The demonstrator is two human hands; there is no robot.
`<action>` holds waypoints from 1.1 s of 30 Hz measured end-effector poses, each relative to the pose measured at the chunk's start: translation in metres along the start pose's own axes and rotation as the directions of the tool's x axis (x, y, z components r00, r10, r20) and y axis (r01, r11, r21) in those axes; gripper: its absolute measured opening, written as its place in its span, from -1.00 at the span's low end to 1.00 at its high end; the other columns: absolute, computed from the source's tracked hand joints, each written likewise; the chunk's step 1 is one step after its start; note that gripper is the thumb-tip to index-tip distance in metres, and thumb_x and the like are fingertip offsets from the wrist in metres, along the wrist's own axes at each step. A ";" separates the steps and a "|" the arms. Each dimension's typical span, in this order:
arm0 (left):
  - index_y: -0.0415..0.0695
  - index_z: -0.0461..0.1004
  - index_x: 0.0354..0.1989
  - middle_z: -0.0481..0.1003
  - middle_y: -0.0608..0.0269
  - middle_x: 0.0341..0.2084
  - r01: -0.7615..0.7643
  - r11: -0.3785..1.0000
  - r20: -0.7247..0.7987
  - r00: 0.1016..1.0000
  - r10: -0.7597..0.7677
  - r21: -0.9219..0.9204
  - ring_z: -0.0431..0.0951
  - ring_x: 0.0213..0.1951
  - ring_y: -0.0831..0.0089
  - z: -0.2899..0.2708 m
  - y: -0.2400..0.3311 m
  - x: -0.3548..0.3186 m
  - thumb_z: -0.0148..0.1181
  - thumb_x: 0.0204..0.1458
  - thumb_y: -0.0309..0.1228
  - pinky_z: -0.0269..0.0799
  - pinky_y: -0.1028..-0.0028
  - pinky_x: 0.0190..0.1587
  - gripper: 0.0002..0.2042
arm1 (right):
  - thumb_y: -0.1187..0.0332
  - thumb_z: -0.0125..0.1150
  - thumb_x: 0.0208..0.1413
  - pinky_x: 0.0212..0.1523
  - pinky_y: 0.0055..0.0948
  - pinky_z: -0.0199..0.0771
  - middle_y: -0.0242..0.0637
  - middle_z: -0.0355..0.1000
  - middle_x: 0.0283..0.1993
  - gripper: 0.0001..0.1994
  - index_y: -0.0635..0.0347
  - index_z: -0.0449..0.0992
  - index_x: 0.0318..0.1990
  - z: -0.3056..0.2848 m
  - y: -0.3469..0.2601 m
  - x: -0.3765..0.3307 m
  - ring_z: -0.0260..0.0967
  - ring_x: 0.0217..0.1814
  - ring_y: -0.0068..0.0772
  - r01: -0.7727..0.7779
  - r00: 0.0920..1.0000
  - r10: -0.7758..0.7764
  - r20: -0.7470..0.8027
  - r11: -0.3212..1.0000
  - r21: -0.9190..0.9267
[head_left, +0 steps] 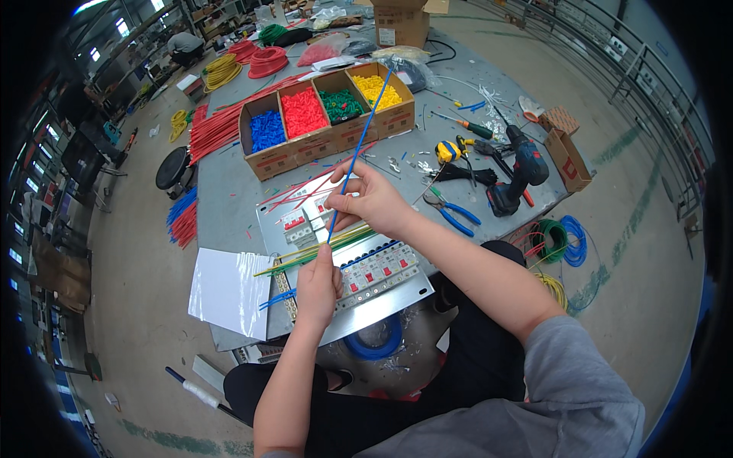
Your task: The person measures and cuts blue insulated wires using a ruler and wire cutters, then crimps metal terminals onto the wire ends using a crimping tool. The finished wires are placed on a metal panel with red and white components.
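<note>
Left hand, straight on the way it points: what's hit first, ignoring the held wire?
Besides the blue wire it holds, the left hand would probably meet the right hand first; their height difference is unclear from this view.

Both hands (317,290) (374,204) gripping a blue wire (370,122), circuit breakers (369,278) below, sectioned cardboard box (328,142) beyond, drill (528,164) at right
</note>
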State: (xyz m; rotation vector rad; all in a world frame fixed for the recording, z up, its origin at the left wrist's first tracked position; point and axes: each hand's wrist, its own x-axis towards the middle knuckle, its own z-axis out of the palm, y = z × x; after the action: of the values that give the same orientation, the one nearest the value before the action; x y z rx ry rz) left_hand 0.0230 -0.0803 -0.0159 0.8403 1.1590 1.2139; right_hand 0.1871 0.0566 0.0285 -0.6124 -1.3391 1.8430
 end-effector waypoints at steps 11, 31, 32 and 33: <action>-0.33 0.40 -0.54 0.27 0.09 -0.77 -0.274 0.614 -0.022 0.902 0.430 0.740 0.23 -0.68 0.31 0.010 0.012 -0.005 -0.02 0.49 -0.07 0.13 0.21 -0.53 -0.40 | 0.46 0.08 0.45 -0.16 -0.16 0.85 0.06 0.57 -0.02 -0.63 0.25 0.20 0.32 -0.027 -0.021 0.003 0.71 -0.12 0.03 -0.030 0.999 0.034 -0.030 0.993 0.117; -0.36 0.41 -0.40 0.36 0.03 -0.66 -0.262 0.725 -0.014 0.936 0.351 0.637 0.30 -0.56 0.32 -0.003 0.005 -0.002 -0.07 0.50 -0.17 0.25 0.23 -0.42 -0.51 | 0.44 0.22 0.40 -0.09 -0.28 0.82 -0.11 0.60 -0.11 -0.72 0.29 0.36 0.17 -0.009 0.015 0.000 0.69 -0.10 -0.22 -0.187 0.981 0.184 0.061 0.981 0.056; -0.36 0.41 -0.41 0.38 0.00 -0.66 -0.270 0.681 -0.001 0.929 0.370 0.680 0.33 -0.57 0.27 0.002 0.007 -0.003 -0.07 0.49 -0.19 0.26 0.21 -0.42 -0.52 | 0.45 0.23 0.40 -0.09 -0.28 0.82 -0.12 0.59 -0.12 -0.71 0.28 0.36 0.17 -0.005 0.020 -0.005 0.68 -0.11 -0.22 -0.186 0.982 0.183 0.051 0.982 0.045; -0.35 0.41 -0.42 0.40 -0.04 -0.66 -0.277 0.635 0.014 0.922 0.387 0.721 0.36 -0.59 0.21 0.004 0.008 -0.004 -0.07 0.49 -0.20 0.28 0.19 -0.43 -0.52 | 0.45 0.24 0.39 -0.10 -0.27 0.82 -0.13 0.58 -0.12 -0.70 0.28 0.35 0.18 -0.002 0.023 -0.007 0.68 -0.11 -0.23 -0.185 0.982 0.183 0.042 0.982 0.035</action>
State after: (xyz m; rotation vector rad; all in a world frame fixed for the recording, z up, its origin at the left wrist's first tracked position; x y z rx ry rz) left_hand 0.0253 -0.0818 -0.0065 1.6450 1.6929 1.1175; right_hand 0.1855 0.0485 0.0058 -0.7038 -1.3055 2.0332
